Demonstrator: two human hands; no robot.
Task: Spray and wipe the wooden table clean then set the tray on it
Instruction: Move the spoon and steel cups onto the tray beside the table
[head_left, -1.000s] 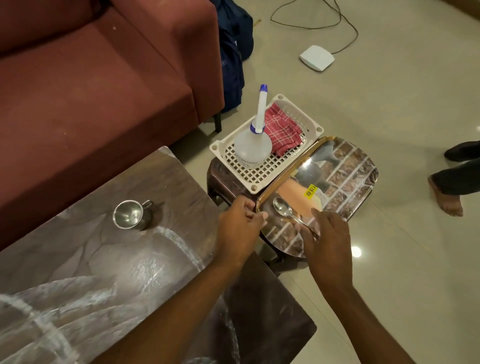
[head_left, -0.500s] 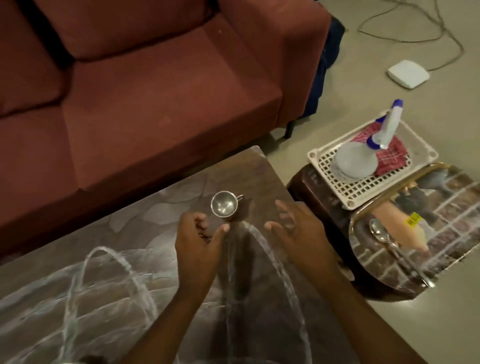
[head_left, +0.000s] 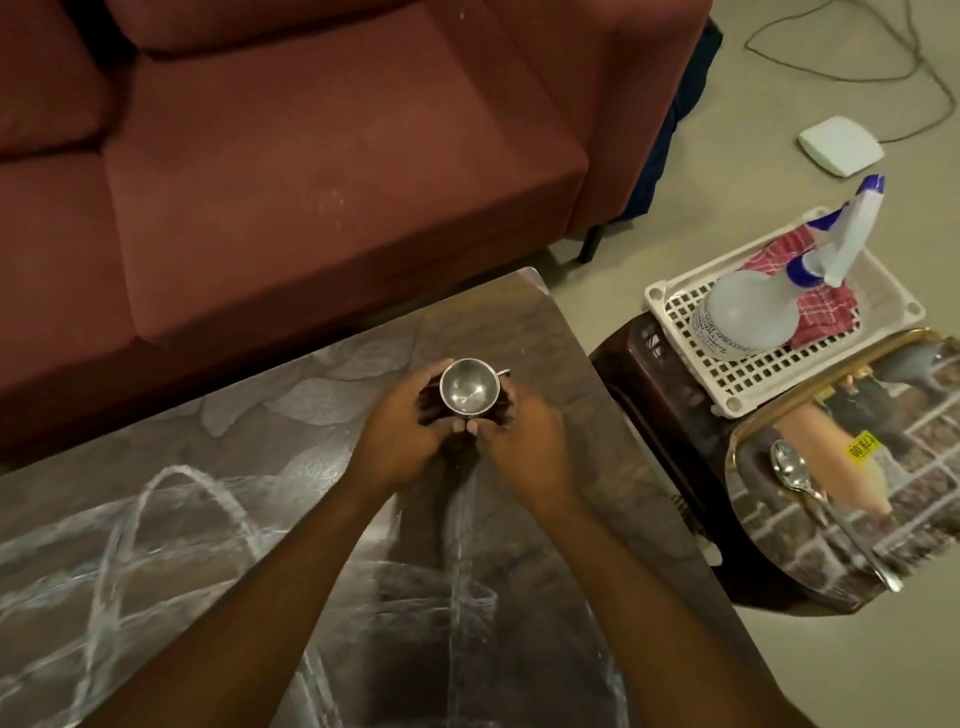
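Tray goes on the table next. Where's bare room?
The table is bare left of the left hand, toward the sofa, and nearer you. Crowded: the cup, gripped with the right hand too; basket and tray crowd the stool.

My head-worn camera looks steeply down, close over the dark brown wooden table (head_left: 545, 364), maroon fabric sofa (head_left: 311, 182) at twelve o'clock, white plastic basket (head_left: 655, 294) at two.

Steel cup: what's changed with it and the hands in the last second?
Both hands left the tray and moved left over the table; the left hand and right hand now hold the steel cup in a two-handed grip. The tray, spoon, spray bottle and cloth stayed put.
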